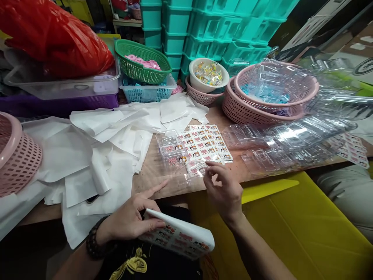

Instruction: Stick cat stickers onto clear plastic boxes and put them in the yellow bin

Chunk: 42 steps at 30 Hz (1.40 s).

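Sticker Sheet in Left Hand, Right Hand at Clear Plastic Cases

Left hand [128,217], lower centre-left of the frame: closed on a sticker sheet [186,237]. The thumb presses the printed face; the index finger extends toward the upper right. The sheet is curled, with its white edge uppermost, and lies at the bottom centre of the frame. A dark beaded bracelet [96,239] encircles the wrist.

Right hand [225,194], right of centre: fingers bent, thumb and index finger narrowly spaced. The fingertips are at the right edge of the clear plastic cases [173,157]; whether they grip anything cannot be determined.

The cases rest on the wooden table [148,177] at the centre of the frame. Printed labels are visible on or through them. Directly adjoining, to the upper right, is a pile of sticker sheets [208,142], printed side up.

Surrounding items: loose white sheets [113,159] cover the left of the table. Nested clear trays [305,134] lie at right. Above them stand stacked pink baskets [247,112]. A white bowl [193,74] of small wrapped pieces is at upper centre; a green basket [142,75] of pink parts is to its left. Teal crates [175,41] are stacked behind.
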Each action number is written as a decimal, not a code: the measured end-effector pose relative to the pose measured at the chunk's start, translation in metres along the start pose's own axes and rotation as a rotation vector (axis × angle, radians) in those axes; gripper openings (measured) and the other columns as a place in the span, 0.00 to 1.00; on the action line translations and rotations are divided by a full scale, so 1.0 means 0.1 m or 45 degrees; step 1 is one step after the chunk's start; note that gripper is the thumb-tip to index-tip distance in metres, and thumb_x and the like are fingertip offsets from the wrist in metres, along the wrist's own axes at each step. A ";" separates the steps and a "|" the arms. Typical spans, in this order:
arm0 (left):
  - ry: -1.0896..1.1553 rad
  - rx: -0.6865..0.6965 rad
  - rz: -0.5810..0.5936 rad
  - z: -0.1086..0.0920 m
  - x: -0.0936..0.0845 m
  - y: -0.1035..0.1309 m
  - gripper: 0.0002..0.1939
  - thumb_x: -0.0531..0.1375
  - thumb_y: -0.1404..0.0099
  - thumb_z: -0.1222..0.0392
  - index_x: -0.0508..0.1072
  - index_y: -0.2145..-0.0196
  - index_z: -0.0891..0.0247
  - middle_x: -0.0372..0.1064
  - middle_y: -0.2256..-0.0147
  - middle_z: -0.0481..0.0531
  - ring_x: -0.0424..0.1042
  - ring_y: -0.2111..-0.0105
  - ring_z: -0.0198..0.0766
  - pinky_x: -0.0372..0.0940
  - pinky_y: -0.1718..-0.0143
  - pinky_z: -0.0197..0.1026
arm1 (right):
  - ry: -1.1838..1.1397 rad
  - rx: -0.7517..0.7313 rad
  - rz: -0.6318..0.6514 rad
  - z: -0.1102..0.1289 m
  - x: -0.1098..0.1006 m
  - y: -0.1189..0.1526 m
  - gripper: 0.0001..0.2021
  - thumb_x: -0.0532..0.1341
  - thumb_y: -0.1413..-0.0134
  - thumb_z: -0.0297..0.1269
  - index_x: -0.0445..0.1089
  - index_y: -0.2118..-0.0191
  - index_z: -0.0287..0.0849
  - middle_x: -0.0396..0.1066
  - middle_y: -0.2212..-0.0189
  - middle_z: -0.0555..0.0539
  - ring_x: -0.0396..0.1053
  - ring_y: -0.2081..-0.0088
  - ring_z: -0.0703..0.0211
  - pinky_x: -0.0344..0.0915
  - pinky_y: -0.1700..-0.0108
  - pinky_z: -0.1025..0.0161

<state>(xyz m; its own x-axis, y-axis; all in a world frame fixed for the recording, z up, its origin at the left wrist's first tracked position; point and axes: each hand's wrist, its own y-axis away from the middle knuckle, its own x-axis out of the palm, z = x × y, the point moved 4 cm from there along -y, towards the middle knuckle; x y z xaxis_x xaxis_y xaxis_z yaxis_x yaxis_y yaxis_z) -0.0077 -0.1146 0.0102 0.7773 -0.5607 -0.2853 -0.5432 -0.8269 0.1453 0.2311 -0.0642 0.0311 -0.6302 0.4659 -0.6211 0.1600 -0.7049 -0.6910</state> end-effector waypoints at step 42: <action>-0.209 -0.188 0.095 -0.20 0.07 -0.18 0.16 0.65 0.39 0.48 0.81 0.73 0.66 0.76 0.77 0.48 0.70 0.77 0.32 0.58 0.76 0.32 | -0.526 0.088 0.683 0.51 -0.20 0.30 0.08 0.58 0.37 0.34 0.76 0.59 0.47 0.80 0.65 0.46 0.77 0.66 0.58 0.72 0.62 0.62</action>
<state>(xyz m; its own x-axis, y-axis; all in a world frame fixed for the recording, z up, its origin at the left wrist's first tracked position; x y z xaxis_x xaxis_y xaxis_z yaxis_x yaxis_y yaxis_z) 0.0139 -0.1043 0.0249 0.6680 -0.6163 -0.4170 -0.5358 -0.7872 0.3052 0.2095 -0.1216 0.0418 -0.7180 -0.1904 -0.6695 0.4910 -0.8204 -0.2931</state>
